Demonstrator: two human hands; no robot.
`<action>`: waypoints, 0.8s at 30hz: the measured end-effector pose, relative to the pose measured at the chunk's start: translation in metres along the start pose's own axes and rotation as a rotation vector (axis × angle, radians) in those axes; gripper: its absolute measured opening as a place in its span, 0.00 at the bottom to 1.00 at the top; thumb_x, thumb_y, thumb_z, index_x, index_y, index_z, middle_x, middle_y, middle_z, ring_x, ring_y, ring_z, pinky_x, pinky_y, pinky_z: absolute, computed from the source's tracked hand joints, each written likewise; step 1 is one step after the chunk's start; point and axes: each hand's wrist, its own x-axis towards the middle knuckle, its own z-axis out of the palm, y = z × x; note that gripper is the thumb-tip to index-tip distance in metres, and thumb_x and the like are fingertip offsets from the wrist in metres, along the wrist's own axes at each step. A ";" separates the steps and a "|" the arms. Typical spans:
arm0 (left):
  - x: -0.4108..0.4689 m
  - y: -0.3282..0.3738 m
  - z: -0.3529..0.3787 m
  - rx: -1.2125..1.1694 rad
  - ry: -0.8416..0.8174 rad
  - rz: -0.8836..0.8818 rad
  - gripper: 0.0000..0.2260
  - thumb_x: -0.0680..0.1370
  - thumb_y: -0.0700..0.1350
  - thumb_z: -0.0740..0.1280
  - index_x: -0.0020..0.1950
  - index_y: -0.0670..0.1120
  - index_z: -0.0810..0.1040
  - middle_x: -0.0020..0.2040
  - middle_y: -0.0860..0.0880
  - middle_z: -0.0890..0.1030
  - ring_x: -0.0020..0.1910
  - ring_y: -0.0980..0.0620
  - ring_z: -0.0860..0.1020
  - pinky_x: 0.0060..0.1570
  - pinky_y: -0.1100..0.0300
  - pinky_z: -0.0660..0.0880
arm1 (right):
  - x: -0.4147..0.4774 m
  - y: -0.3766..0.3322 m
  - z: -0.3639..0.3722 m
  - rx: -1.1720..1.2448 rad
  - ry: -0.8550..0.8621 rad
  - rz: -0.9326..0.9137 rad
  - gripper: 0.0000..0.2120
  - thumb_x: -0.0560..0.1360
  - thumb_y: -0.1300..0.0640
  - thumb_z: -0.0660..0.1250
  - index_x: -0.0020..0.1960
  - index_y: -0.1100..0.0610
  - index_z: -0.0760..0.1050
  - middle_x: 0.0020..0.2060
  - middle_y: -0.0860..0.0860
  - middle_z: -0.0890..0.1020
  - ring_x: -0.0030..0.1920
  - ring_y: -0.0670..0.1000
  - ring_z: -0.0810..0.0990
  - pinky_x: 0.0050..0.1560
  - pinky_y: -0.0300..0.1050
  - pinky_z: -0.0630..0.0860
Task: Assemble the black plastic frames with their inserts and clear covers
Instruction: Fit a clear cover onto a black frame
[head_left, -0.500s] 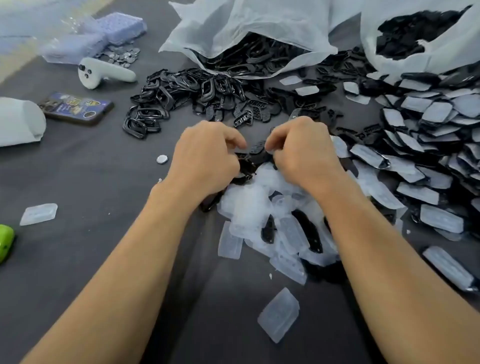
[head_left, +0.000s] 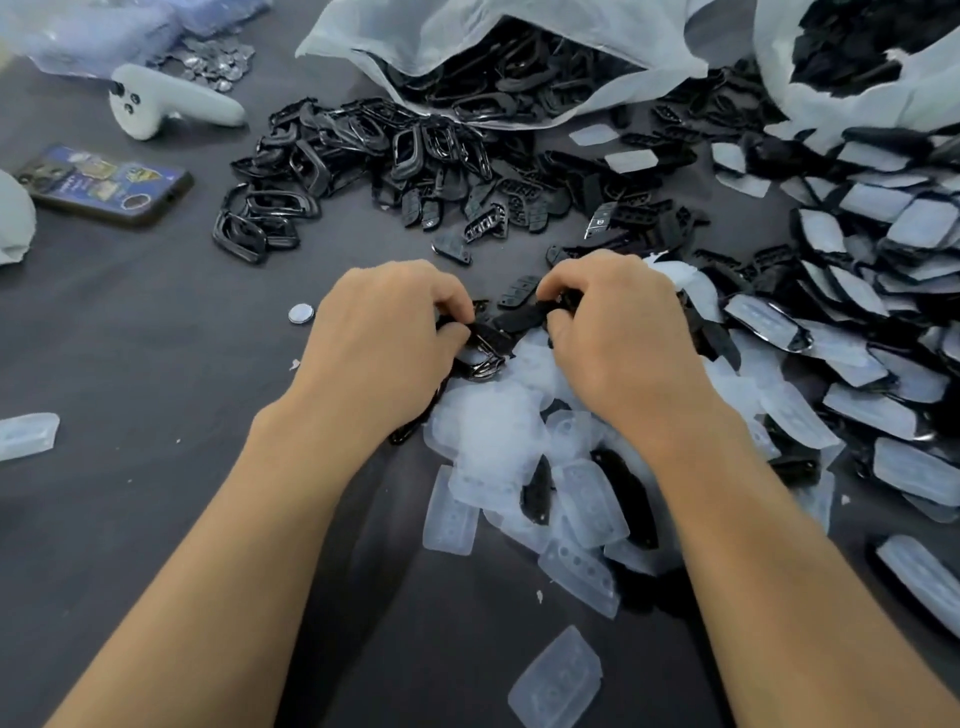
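A dark matte cloth is spread under everything. At the far side, glossy ring-shaped loose frames are spilled from a crinkled white bag. Frosted clear covers are heaped near centre. Just beyond them, the held frame is gripped by the left hand, and a flat black insert is pinched by the right hand. The fingertips are mostly hidden.
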 end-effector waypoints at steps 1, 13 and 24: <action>-0.001 0.000 0.000 0.013 0.009 0.018 0.04 0.77 0.47 0.74 0.45 0.57 0.83 0.43 0.58 0.77 0.45 0.51 0.74 0.38 0.59 0.62 | -0.001 0.000 0.001 0.011 0.024 -0.001 0.10 0.76 0.65 0.69 0.53 0.54 0.85 0.52 0.53 0.83 0.56 0.55 0.77 0.55 0.46 0.74; 0.001 -0.001 -0.003 -0.547 0.102 -0.148 0.06 0.78 0.46 0.73 0.49 0.58 0.81 0.37 0.63 0.86 0.33 0.53 0.81 0.33 0.65 0.74 | -0.002 -0.006 -0.004 0.766 0.145 0.115 0.12 0.75 0.64 0.74 0.52 0.49 0.85 0.34 0.47 0.84 0.31 0.46 0.80 0.35 0.39 0.78; 0.001 0.015 0.017 -1.026 0.195 -0.272 0.06 0.73 0.43 0.73 0.46 0.53 0.88 0.37 0.50 0.88 0.33 0.55 0.84 0.34 0.62 0.79 | -0.003 -0.019 -0.007 1.228 -0.035 0.253 0.08 0.78 0.70 0.69 0.44 0.60 0.80 0.30 0.51 0.83 0.30 0.49 0.83 0.33 0.39 0.81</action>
